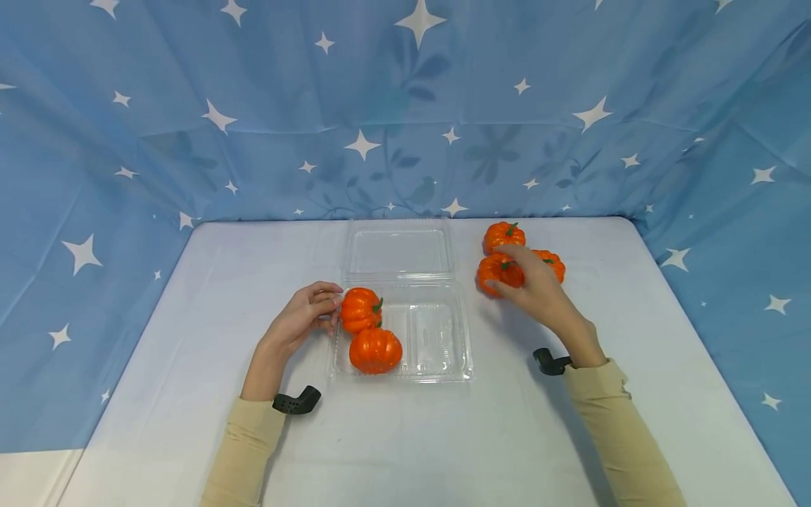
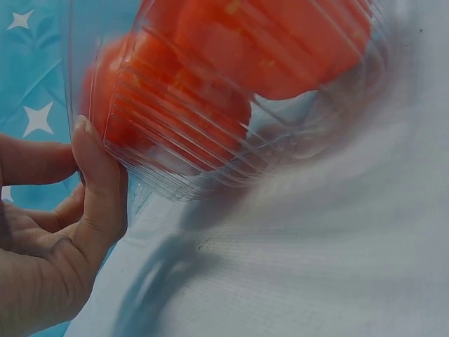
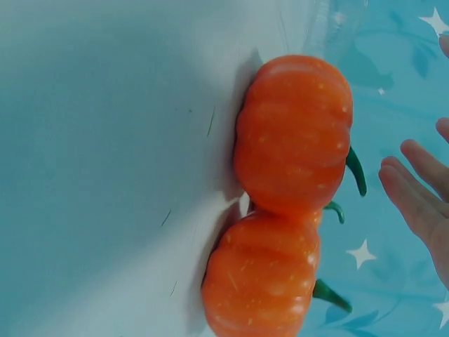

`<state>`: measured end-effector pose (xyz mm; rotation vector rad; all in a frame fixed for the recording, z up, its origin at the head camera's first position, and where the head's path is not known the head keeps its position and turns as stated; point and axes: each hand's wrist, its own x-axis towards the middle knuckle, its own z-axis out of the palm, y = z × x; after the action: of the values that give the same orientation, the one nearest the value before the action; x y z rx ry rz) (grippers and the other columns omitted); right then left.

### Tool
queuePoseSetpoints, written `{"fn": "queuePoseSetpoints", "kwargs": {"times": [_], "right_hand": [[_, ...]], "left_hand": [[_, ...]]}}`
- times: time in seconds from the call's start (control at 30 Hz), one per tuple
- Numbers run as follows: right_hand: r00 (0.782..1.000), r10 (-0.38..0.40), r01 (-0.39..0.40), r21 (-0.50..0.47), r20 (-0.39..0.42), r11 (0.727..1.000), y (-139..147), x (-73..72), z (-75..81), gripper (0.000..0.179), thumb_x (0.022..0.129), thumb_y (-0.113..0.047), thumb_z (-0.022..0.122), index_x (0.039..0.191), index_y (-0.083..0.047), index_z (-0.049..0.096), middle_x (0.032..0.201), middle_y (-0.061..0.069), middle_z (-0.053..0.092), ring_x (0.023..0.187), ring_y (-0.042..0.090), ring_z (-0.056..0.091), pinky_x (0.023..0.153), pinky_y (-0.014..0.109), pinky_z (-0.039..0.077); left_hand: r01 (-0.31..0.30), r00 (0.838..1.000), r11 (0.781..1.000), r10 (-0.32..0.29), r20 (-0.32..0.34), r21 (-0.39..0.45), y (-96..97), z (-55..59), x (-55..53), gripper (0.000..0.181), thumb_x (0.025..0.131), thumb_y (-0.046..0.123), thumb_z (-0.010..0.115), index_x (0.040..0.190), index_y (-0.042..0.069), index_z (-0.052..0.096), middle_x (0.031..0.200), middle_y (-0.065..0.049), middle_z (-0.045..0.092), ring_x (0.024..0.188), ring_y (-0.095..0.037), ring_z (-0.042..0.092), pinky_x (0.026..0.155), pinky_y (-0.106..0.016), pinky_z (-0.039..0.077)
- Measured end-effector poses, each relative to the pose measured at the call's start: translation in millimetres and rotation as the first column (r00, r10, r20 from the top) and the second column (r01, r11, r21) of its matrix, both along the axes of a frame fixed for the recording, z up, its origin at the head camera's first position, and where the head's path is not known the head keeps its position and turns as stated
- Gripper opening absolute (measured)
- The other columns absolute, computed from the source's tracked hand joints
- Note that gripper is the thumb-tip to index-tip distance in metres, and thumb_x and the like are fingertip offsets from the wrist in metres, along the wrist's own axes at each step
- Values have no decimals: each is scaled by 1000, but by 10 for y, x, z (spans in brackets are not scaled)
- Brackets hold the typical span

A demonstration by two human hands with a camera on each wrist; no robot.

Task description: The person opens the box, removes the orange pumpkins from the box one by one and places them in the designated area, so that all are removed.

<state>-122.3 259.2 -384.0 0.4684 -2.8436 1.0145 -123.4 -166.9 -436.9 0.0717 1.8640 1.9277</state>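
Observation:
A clear plastic clamshell box [image 1: 437,345] lies open on the table, its lid [image 1: 399,252] folded back. Two small orange pumpkins, one [image 1: 359,310] behind the other [image 1: 375,351], sit in its left part. With thumb and finger, my left hand [image 1: 303,317] pinches the box's left rim; the left wrist view shows the thumb [image 2: 102,175] at the wall. My right hand [image 1: 535,289] is over a group of three pumpkins on the right, fingers spread above the nearest pumpkin [image 1: 491,276]. In the right wrist view, the fingers [image 3: 414,189] stand apart from the pumpkins [image 3: 295,133].
Another pumpkin [image 1: 503,236] stands behind the nearest one, and a third [image 1: 552,264] is partly hidden by the right hand. A white cloth covers the table [image 1: 405,443]. Blue star-patterned curtain [image 1: 285,155] surrounds its back and sides.

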Motion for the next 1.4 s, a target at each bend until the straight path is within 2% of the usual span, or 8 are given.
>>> {"fn": "queuePoseSetpoints", "kwargs": {"times": [0.17,0.37,0.67,0.83,1.13,1.4], "right_hand": [[999,32,-33,22,29,999,-62,-12,23,61,91,-17,80,143,0,52,144,21,56,135,39,49,112,60,41],[994,92,-94,38,60,995,-137,-42,96,58,94,-15,76,144,1,51,146,20,54,135,39,50,111,59,43],[979,178,-183,43,96,982,-308,-95,163,59,91,-18,79,141,-1,54,144,18,57,133,37,54,111,55,46],[967,224,-230,44,121,972,-404,-98,189,61,90,-21,80,142,-1,54,145,17,57,134,35,53,112,55,46],[941,284,-295,34,182,955,-587,-131,225,63,91,-24,79,144,-2,53,145,19,57,130,41,55,104,54,52],[911,342,-358,28,229,933,-788,-179,248,65,92,-29,78,147,-4,52,146,18,56,130,39,58,107,52,51]], "left_hand": [[0,1000,1000,0,2,3,-4,-2,9,35,105,5,51,136,-10,42,89,-5,60,66,-14,55,55,-24,56],[-4,1000,1000,4,8,8,-8,2,1,34,105,5,51,135,-8,42,88,-6,59,66,-14,55,55,-24,56],[-8,1000,1000,8,9,11,-11,0,3,35,105,5,51,136,-10,41,89,-5,60,66,-14,55,56,-24,56],[-6,1000,1000,5,14,17,-8,13,9,36,105,5,51,136,-10,41,89,-5,60,66,-14,56,56,-24,56],[-3,1000,1000,3,17,19,2,17,10,36,105,5,52,136,-10,41,89,-5,60,65,-14,55,55,-24,56],[-7,1000,1000,7,12,10,-5,1,7,36,105,5,51,136,-9,41,89,-5,60,65,-14,55,55,-24,56]]}}
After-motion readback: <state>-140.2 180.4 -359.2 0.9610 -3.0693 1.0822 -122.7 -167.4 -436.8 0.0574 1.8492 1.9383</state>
